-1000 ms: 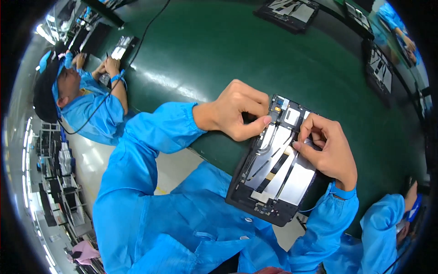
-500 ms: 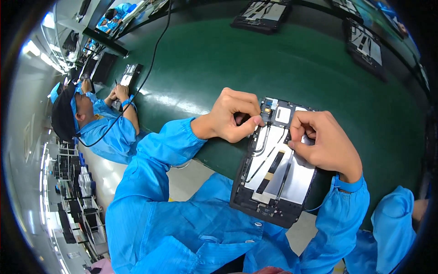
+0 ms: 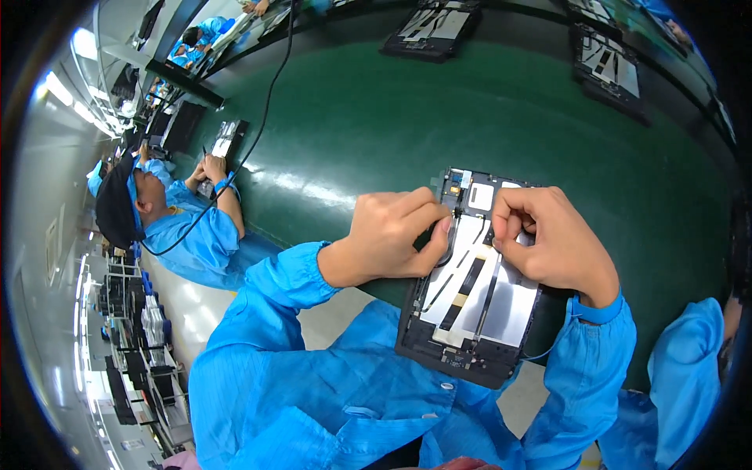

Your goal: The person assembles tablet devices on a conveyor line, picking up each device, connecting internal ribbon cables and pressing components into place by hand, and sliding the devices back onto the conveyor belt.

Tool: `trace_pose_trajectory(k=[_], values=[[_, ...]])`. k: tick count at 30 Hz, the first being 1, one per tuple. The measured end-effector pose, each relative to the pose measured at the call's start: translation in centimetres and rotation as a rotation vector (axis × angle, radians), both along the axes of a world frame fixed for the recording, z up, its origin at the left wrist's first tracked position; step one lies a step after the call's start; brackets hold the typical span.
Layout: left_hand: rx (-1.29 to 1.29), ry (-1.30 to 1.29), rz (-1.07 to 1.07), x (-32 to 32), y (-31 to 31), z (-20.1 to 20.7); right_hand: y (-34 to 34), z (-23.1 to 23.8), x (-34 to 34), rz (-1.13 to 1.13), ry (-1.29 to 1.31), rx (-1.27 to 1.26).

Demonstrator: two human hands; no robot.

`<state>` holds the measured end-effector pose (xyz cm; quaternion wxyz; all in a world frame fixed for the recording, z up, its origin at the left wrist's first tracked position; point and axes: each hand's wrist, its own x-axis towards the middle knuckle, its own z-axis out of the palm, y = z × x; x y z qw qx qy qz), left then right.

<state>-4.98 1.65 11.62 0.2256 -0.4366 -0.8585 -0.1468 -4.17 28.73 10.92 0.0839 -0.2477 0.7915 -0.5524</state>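
Observation:
An opened tablet (image 3: pixel 511 317), with a black frame, silver battery plates and dark ribbon cables, lies tilted at the near edge of the green table (image 3: pixel 345 117). My left hand (image 3: pixel 392 235) is at its upper left edge, thumb and index finger curled toward each other over the black border; whatever lies between those fingertips is hidden or too small to name. Over the tablet's upper right part, my right hand (image 3: pixel 552 243) has thumb and index finger pinched together at the top of a dark ribbon cable (image 3: pixel 489 301). I cannot make out what the pinch holds.
More opened tablets lie at the far side, one at the top middle (image 3: pixel 431 30) and another at the top right (image 3: pixel 607 66). A black cord (image 3: pixel 270 102) hangs at the left. A co-worker (image 3: pixel 188 223) sits left with another device; a blue sleeve (image 3: pixel 685 356) shows at right.
My left hand has come lower and nearer to me along the tablet's left edge, with its fingers turned more upward. The right hand stays at nearly the same spot. The view has shifted slightly.

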Motion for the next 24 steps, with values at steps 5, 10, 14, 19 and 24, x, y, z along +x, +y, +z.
trace_pose_trajectory(k=[5, 10, 14, 19, 24], values=[[0.055, 0.002, -0.109, -1.2, -1.1, -0.7, -0.3, -0.1, 0.1, -0.018, 0.003, 0.014], [0.074, -0.07, -0.14, -0.1, -1.9, -1.5, -0.3, -0.1, 0.2, -0.02, 0.009, 0.023], [0.045, -0.086, -0.145, -0.1, -2.0, -1.4, -0.4, 0.4, 0.3, -0.023, 0.005, 0.064], [-0.05, 0.04, -0.19, -0.8, -2.3, -1.2, 0.0, 0.3, 0.4, -0.05, 0.015, 0.011], [-0.095, 0.087, -0.344, -4.3, -2.2, -1.3, 1.0, 0.4, 0.6, -0.102, 0.025, 0.004]])
